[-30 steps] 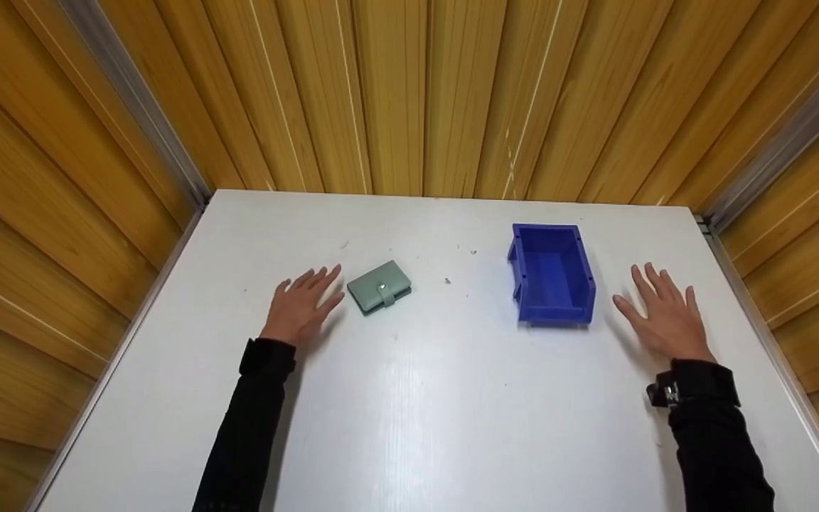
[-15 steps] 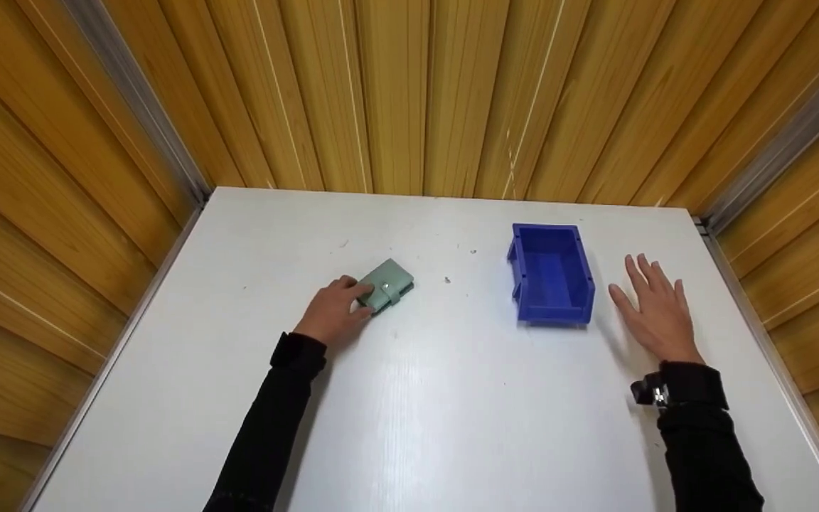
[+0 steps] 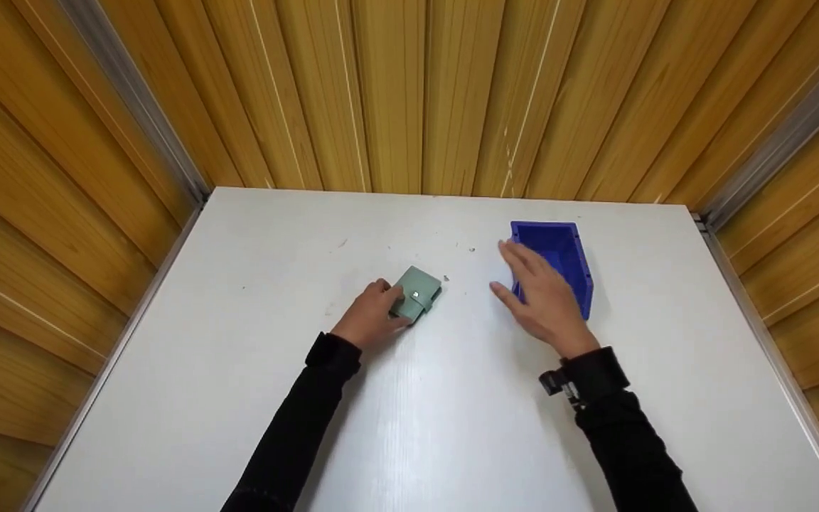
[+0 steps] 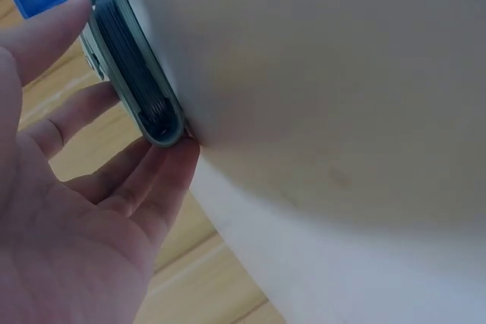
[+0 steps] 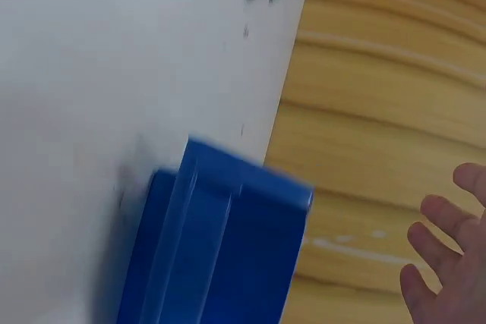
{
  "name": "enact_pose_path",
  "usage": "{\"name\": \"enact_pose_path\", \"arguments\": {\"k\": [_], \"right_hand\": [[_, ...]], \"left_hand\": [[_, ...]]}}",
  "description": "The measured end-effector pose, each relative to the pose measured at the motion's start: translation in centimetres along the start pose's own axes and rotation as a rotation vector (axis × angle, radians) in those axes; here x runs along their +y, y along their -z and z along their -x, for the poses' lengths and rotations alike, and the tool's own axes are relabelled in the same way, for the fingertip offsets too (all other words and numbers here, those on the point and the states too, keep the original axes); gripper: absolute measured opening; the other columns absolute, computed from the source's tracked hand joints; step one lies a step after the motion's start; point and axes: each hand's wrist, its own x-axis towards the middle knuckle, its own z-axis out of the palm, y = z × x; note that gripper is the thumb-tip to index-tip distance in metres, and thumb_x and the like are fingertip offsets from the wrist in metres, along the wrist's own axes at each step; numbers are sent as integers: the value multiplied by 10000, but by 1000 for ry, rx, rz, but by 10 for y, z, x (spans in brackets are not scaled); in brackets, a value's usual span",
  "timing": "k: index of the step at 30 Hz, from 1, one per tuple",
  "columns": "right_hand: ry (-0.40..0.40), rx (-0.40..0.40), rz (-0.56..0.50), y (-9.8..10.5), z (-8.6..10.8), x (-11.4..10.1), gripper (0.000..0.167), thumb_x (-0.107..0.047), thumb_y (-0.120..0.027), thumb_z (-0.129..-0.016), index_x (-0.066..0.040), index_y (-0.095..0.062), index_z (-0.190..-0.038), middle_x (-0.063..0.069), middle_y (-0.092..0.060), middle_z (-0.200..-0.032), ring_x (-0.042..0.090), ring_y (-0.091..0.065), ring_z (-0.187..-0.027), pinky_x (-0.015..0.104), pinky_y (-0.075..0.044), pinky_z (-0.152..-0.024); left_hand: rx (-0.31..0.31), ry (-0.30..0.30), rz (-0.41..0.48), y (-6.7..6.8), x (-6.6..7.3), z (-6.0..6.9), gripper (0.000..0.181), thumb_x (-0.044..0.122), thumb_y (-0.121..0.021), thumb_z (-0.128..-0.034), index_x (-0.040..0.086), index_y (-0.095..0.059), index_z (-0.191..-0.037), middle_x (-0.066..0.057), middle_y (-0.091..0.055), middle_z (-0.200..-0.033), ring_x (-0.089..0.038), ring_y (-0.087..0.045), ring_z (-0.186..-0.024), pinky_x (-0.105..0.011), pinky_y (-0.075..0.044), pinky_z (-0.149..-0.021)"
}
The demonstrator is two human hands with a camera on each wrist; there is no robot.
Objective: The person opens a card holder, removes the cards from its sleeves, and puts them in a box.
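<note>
A small green card wallet (image 3: 420, 289) with a snap strap is in my left hand (image 3: 370, 313), low over the white table or touching it; I cannot tell which. In the left wrist view, thumb and fingers of the left hand (image 4: 83, 210) pinch the wallet (image 4: 133, 66) at its spine end, and dark sleeves show inside. My right hand (image 3: 546, 302), fingers straight and spread, hovers above the near left part of a blue plastic bin (image 3: 583, 274) and hides some of it. In the right wrist view the right hand (image 5: 456, 263) is apart from the bin (image 5: 250, 233).
The white table (image 3: 296, 235) carries a few tiny specks of debris near its middle. Wood-look panels (image 3: 395, 92) enclose its back and both sides, with metal posts (image 3: 146, 99) at the corners.
My left hand reached the wallet, took hold of it and brought it rightward and slightly nearer. My right hand moved left from beside the bin to over it. The bin stayed put.
</note>
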Motion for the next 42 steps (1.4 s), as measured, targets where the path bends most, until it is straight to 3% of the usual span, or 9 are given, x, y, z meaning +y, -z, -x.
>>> {"name": "enact_pose_path", "arguments": {"k": [6, 11, 14, 19, 23, 26, 32, 37, 42], "right_hand": [[24, -105, -11, -41, -6, -32, 626, -462, -552, -1056, -189, -403, -1599, 113, -492, -1554, 333, -472, -1419, 548, -442, -1103], [-27, -148, 0, -64, -7, -38, 603, -367, -662, -1014, -122, -496, -1539, 136, -602, -1134, 291, -594, -1001, 477, -522, -824], [-73, -186, -29, -74, -9, -38, 586, -337, -668, -1012, -83, -514, -1517, 116, -591, -1005, 247, -574, -866, 439, -496, -758], [-109, -225, -83, -84, -10, -37, 571, -320, -654, -1019, -26, -527, -1493, 138, -609, -1083, 249, -579, -913, 455, -510, -837], [-133, -194, -115, -89, -11, -38, 561, -287, -666, -1013, -21, -532, -1488, 152, -590, -1087, 243, -556, -876, 452, -512, -829], [-141, -167, -107, -93, -12, -39, 534, -257, -663, -1014, -24, -543, -1480, 157, -572, -1047, 231, -528, -829, 439, -506, -804], [-119, -130, -59, -99, -11, -42, 490, -232, -639, -1029, 9, -564, -1449, 190, -575, -1041, 247, -541, -844, 451, -515, -830], [-102, -104, -36, -99, -9, -44, 445, -231, -597, -1056, 25, -591, -1420, 211, -593, -1057, 302, -597, -904, 471, -526, -864], [-67, -57, -21, -102, -9, -45, 384, -215, -515, -1089, 63, -656, -1314, 220, -607, -1025, 364, -627, -936, 508, -536, -870]], "left_hand": [[14, -50, -32, -12, 21, -7, 483, 297, -808, -919, 39, -607, -1273, -166, -570, -1159, -273, -530, -1024, -419, -518, -896], [2, -10, 11, -19, 32, -11, 659, 305, -837, -885, 43, -551, -1418, -181, -542, -1168, -297, -523, -1041, -441, -515, -910], [2, 3, 39, -22, 35, -13, 681, 311, -851, -865, 45, -542, -1411, -178, -526, -1143, -297, -527, -1021, -447, -514, -898], [24, -12, 88, -28, 40, -13, 554, 298, -879, -836, 55, -579, -1234, -140, -537, -1049, -240, -534, -905, -398, -501, -821], [57, -23, 114, -31, 43, -14, 502, 298, -891, -825, 53, -579, -1133, -121, -562, -1002, -207, -525, -858, -356, -476, -776], [60, 10, 137, -31, 44, -14, 457, 334, -845, -876, 58, -581, -1128, -121, -575, -1002, -202, -516, -843, -344, -452, -757], [89, 103, 184, -30, 48, -18, 378, 311, -651, -1030, 32, -525, -1252, -161, -606, -1045, -264, -591, -876, -402, -490, -797], [114, 161, 254, -31, 53, -21, 576, 225, -620, -1043, -70, -396, -1484, -296, -578, -1275, -409, -642, -1131, -498, -519, -982], [155, 172, 313, -33, 65, -25, 617, 205, -580, -1054, -109, -340, -1528, -306, -496, -1417, -422, -577, -1290, -505, -483, -1075]]}}
